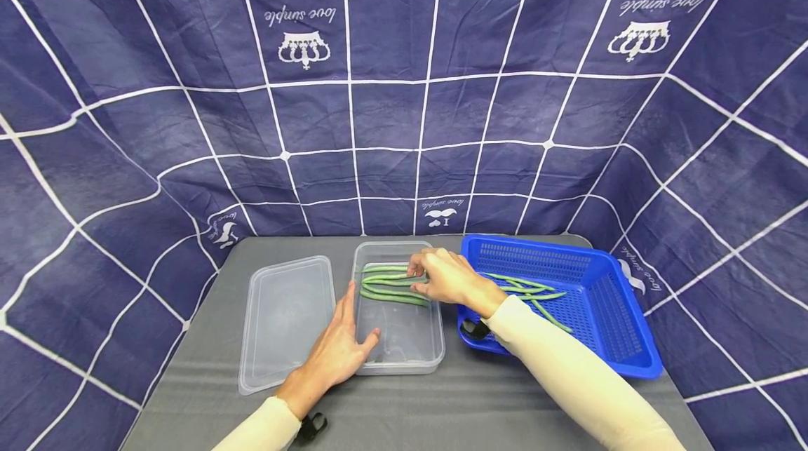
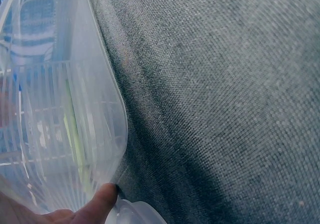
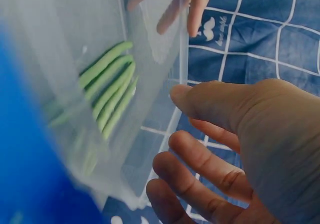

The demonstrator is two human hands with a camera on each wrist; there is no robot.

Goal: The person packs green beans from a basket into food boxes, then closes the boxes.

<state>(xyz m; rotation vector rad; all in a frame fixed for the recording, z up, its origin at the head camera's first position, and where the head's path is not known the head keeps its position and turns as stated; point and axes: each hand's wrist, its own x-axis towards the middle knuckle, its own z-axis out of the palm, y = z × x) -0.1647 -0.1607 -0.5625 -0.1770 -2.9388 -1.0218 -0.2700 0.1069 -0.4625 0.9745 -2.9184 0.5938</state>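
Looks partway along, judging by green beans [image 1: 394, 299] inside the clear container [image 1: 399, 368] and others outside it. Count as done, most likely, a loose row of about five, laid side by side and running left to right on the container's floor, in the half farther from the person. Leaves plenty of bare floor in the container's nearer half.

Count as left the crossed beans [image 1: 551, 315] in the blue basket [image 1: 621, 311], just right of the container. Cannot give their full number, with the right sleeve [image 1: 555, 360] and wrist covering part of the basket. Also shows the clear lid [image 1: 287, 325] off, lying flat on the grey tablecloth [image 1: 372, 409] to the left of the container.

Appears to grasp nothing with the right hand [image 1: 445, 276], reaching over the container's right wall near the row's right ends, with thumb and bent fingers parted around a bare gap. Cannot tell for certain of any touch on the beans. Seems to steady the container with the left hand [image 1: 341, 346], set along its left side, with fingers straightened and thumb spread away toward the rim
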